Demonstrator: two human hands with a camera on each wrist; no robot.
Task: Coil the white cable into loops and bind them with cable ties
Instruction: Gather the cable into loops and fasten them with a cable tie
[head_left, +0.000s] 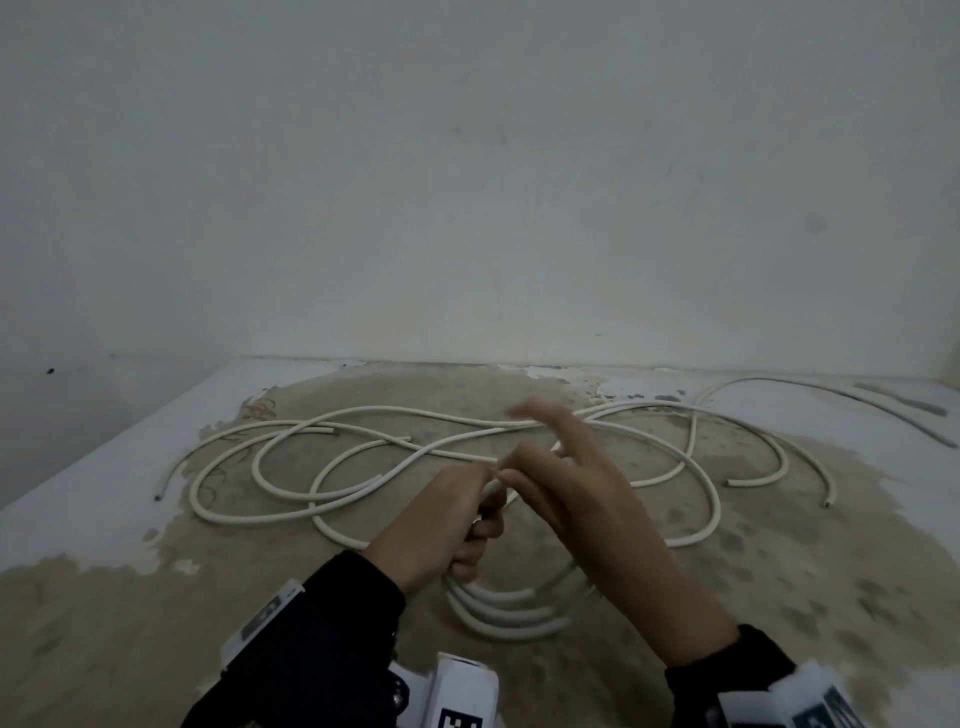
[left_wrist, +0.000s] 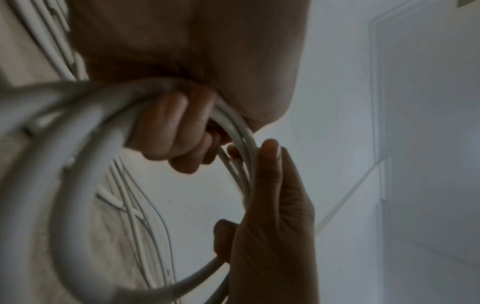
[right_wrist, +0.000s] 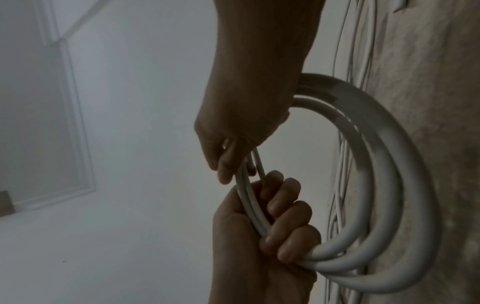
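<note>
My left hand (head_left: 475, 525) grips a coil of white cable (head_left: 509, 610), fingers curled round the bunched turns (right_wrist: 255, 211). About three loops hang below the fist, just above the table. My right hand (head_left: 511, 473) meets the coil right above the left fist. Its thumb (left_wrist: 270, 152) and a fingertip pinch the strands (right_wrist: 249, 164), while the other fingers stick out, blurred, over the table. Loose white cable (head_left: 363, 415) sprawls in wide curves behind the hands.
The table (head_left: 130, 597) has a worn top with peeling pale paint and a bare brown patch. Several cut cable ends lie on it, left (head_left: 158, 496) and right (head_left: 826, 503). A plain wall (head_left: 467, 208) rises behind the far edge.
</note>
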